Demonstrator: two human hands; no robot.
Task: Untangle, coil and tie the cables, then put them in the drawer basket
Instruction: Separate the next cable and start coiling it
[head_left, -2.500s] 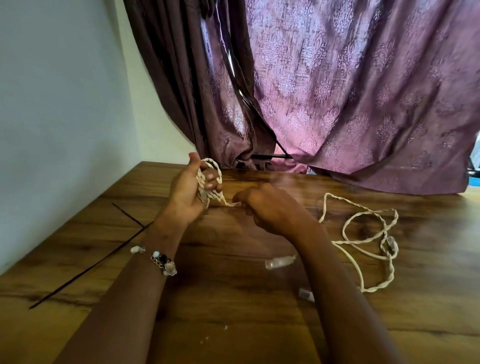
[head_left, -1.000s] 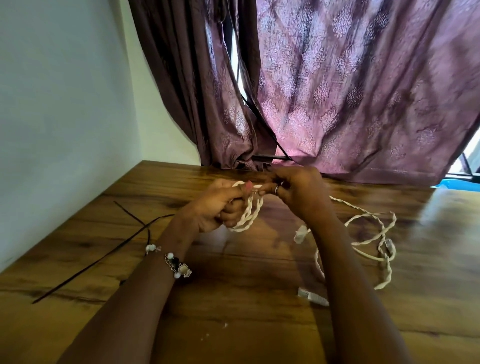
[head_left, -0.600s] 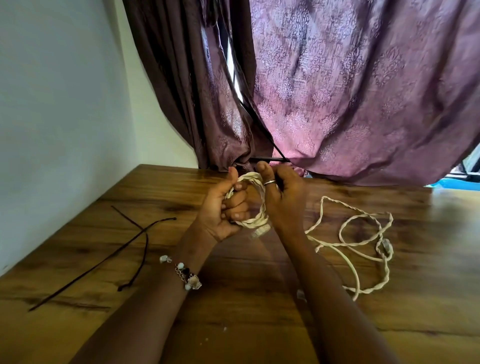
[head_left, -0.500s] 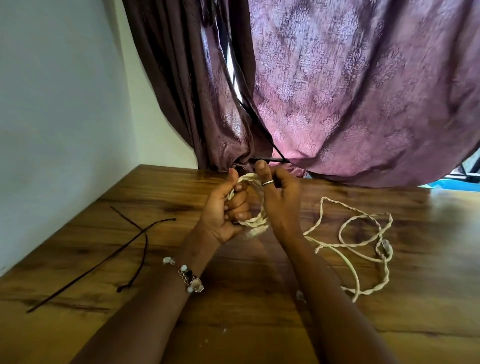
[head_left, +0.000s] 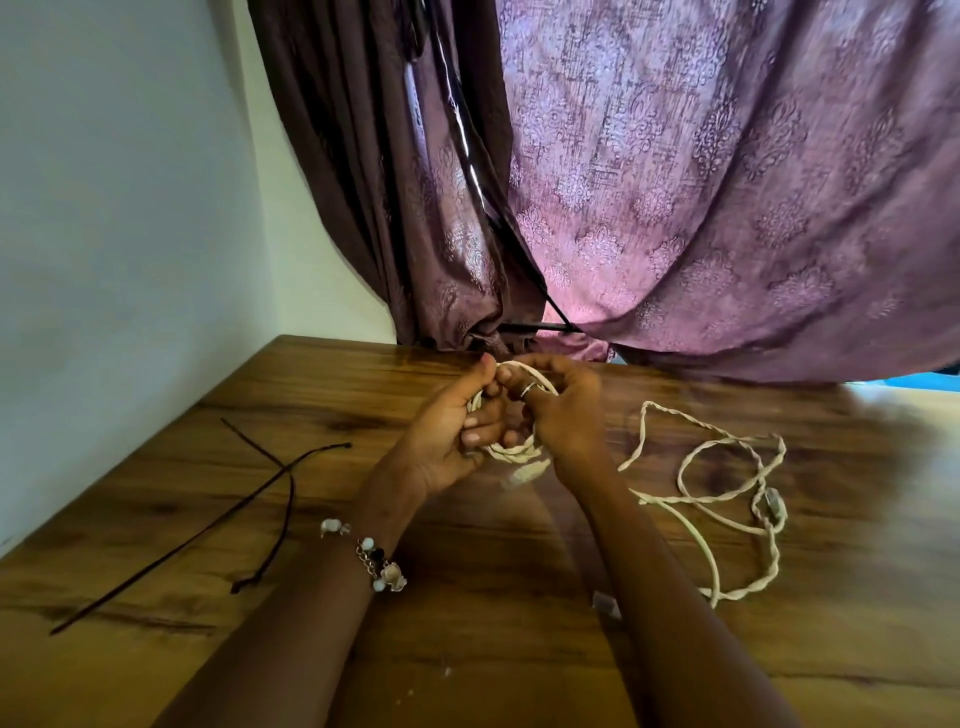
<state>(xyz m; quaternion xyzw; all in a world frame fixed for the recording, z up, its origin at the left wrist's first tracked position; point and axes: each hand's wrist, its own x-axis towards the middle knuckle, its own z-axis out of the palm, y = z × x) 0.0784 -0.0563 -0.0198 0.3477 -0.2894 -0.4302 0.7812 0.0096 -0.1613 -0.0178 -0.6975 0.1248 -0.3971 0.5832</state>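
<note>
A cream twisted cable (head_left: 727, 499) trails in loose loops over the wooden table (head_left: 493, 649) to the right. Its near end is wound into a small coil (head_left: 511, 449) held between both hands above the table's middle. My left hand (head_left: 449, 431) grips the coil's left side, thumb up and fingers curled through it. My right hand (head_left: 558, 410), with a ring on one finger, holds the coil's top and right side. A small pale plug end (head_left: 527, 473) hangs under the coil. No drawer basket is in view.
Thin black cable ties (head_left: 244, 499) lie crossed on the table's left part, close to the white wall (head_left: 119, 234). A purple patterned curtain (head_left: 701, 182) hangs over the table's far edge. A small clear piece (head_left: 605, 605) lies beside my right forearm.
Both hands have wound more cable onto the coil and stay close together on it. The loose loops at the right have shifted a little; the view has moved slightly.
</note>
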